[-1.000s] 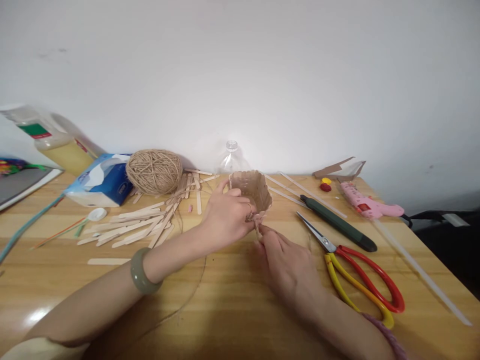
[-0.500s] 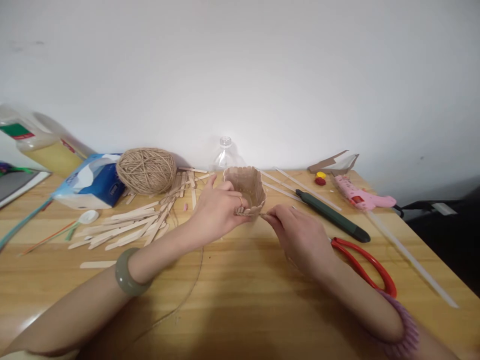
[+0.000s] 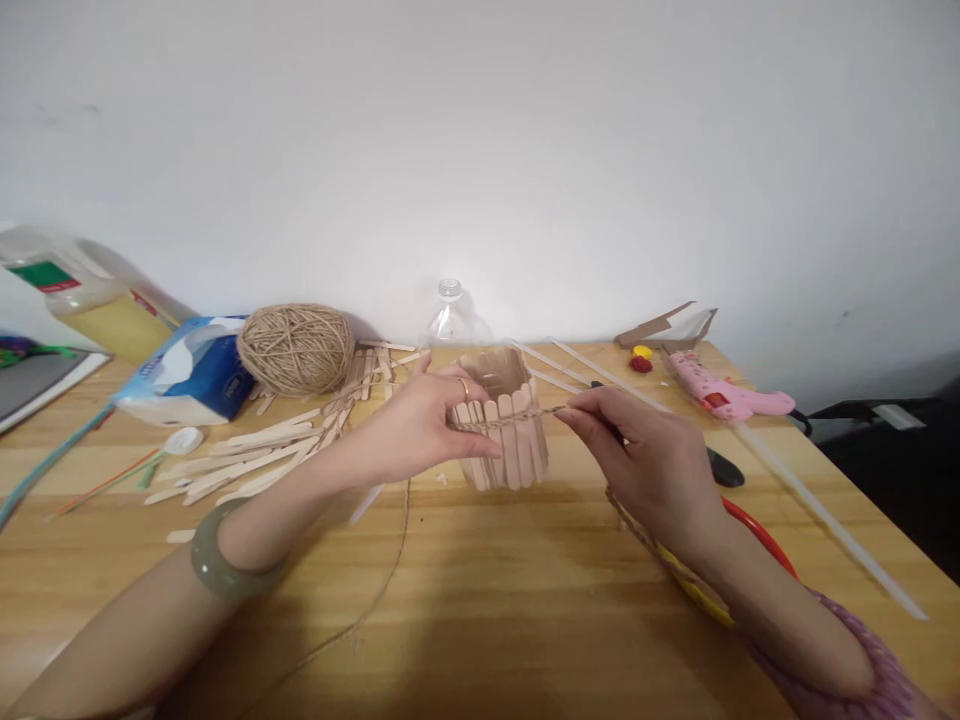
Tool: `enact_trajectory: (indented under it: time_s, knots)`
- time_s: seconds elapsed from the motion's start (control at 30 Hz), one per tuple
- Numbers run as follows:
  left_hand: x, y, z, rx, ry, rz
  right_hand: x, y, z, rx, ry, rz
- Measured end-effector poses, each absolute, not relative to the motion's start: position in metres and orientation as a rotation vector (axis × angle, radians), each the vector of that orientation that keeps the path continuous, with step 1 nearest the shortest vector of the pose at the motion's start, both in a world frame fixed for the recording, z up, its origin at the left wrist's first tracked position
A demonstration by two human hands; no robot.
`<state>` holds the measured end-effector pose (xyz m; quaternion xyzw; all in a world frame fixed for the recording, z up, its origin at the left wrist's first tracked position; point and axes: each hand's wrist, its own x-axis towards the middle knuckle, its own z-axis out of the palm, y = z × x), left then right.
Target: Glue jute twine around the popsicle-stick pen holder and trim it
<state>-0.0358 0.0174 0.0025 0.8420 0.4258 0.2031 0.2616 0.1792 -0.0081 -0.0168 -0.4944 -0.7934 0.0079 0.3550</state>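
Observation:
A small round cup made of upright popsicle sticks (image 3: 514,450) stands in the middle of the table. My left hand (image 3: 431,415) is closed on its left wall, fingers inside the rim and thumb against the outer side. A braided twine cord (image 3: 517,416) lies across the front of the sticks just below their tops, near my left thumb. My right hand (image 3: 637,445) pinches the cord to the right of the cup and holds it taut. More of the cord hangs below my right palm toward the wrist.
A twine ball (image 3: 296,350), loose popsicle sticks (image 3: 240,450) and a tissue pack (image 3: 199,370) lie left. Behind the cup stands a clear bottle (image 3: 450,315). To the right are a pink glue gun (image 3: 727,395), glue sticks (image 3: 832,520) and red-handled scissors (image 3: 761,535), partly covered.
The cup has tilted so its front sticks show more. My right hand has moved right and slightly up, pulling the cord across the front. My left thumb now presses the front.

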Motion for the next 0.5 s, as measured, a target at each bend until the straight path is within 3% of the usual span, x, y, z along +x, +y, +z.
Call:
enact_trajectory:
  time_s: [0.33,0.5]
  knots:
    - [-0.036,0.011,0.006,1.847,1.024,0.591,0.183,-0.009,-0.014,-1.303,-1.897,0.597]
    - [-0.033,0.005,0.008,1.9,0.887,0.627,0.178,-0.014,-0.012,-1.214,-1.869,0.682]
